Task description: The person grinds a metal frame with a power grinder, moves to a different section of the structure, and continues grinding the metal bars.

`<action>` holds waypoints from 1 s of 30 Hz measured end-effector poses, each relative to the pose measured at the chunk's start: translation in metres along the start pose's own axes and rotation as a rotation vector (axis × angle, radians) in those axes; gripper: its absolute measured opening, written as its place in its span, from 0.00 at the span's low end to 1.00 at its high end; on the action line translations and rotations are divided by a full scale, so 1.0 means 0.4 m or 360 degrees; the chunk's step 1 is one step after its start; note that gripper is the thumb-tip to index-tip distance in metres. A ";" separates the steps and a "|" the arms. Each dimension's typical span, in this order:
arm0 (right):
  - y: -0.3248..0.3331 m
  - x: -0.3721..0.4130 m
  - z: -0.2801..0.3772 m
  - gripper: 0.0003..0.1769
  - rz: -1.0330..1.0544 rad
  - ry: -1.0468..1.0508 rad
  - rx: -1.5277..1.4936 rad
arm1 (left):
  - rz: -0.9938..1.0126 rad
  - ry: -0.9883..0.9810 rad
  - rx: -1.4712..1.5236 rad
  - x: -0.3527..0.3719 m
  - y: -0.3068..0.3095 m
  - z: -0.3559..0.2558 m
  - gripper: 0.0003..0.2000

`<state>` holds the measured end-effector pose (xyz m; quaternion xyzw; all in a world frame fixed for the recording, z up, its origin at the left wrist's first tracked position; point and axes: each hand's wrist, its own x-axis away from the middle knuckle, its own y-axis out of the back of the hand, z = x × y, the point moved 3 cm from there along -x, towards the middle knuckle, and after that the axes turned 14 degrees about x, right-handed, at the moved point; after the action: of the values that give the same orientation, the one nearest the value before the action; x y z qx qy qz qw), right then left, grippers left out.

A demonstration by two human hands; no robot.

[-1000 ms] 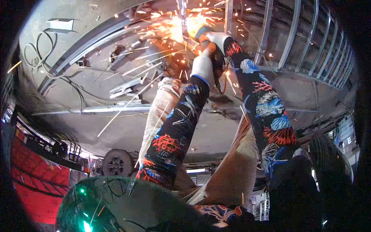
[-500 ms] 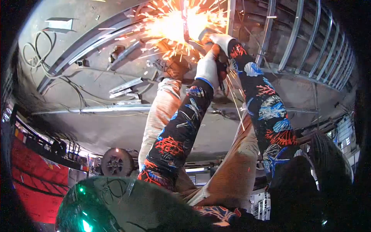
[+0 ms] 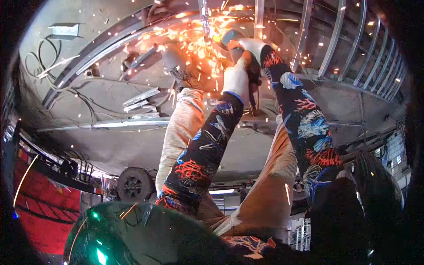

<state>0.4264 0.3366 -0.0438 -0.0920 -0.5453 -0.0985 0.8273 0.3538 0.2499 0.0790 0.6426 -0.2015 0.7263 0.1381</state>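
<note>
Just below and to the right of an upright silvery metal bar (image 3: 204,20), gripping a dark handheld power tool (image 3: 253,73) with a rounded blue-grey front part (image 3: 232,37). Closed about it, as far as visible, with the left hand (image 3: 238,66) in a white-cuffed glove and, slightly higher, with the right hand (image 3: 248,46) in another; cannot tell exact finger placement through the glare. Throwing orange-yellow sparks (image 3: 213,40) around the bar's lower end. Reaching up toward the bar in black sleeves (image 3: 210,137) printed with red coral and blue-white shells, between beige trouser legs (image 3: 181,134).

Left of the bar, seeing a long curved grey metal strip (image 3: 104,51), loops of dark cable (image 3: 57,86) and, farther down, short silvery metal channel pieces (image 3: 143,99) stacked near a long thin metal rail (image 3: 106,125). Right of it, seeing a curving row of parallel silvery metal bars (image 3: 333,44). Well below it and to the left, seeing a black-tyred wheel (image 3: 134,183), a bright red panel (image 3: 42,207) and a green-tinted glossy shield (image 3: 150,234).
</note>
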 end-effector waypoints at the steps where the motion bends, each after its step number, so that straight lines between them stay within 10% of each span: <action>1: -0.023 -0.017 -0.031 0.19 -0.0153 -0.0491 -0.0448 | 0.0052 0.0015 -0.0045 0.006 -0.003 -0.005 0.19; 7: -0.029 -0.017 -0.008 0.26 0.0042 -0.0022 -0.1122 | 0.0387 0.0159 0.0319 0.014 0.011 -0.035 0.19; 10: 0.007 -0.042 0.010 0.19 -0.0413 0.0602 -0.0051 | 0.0321 0.0128 0.0313 -0.004 -0.009 -0.015 0.21; 13: 0.012 -0.090 0.008 0.19 -0.0315 0.0336 0.1233 | 0.0229 0.0054 0.0210 -0.014 -0.001 -0.020 0.19; 16: -0.080 -0.280 -0.111 0.23 -0.0389 0.0149 0.0921 | 0.0209 0.0089 0.0238 0.001 0.001 -0.023 0.15; 30: 0.011 -0.042 0.024 0.21 -0.0386 0.0307 0.1187 | 0.0062 0.0060 0.0112 0.027 -0.011 -0.033 0.14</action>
<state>0.4127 0.3442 -0.0558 0.2891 -0.4704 0.0011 0.8338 0.3426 0.2592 0.0890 0.6293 -0.1856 0.7474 0.1049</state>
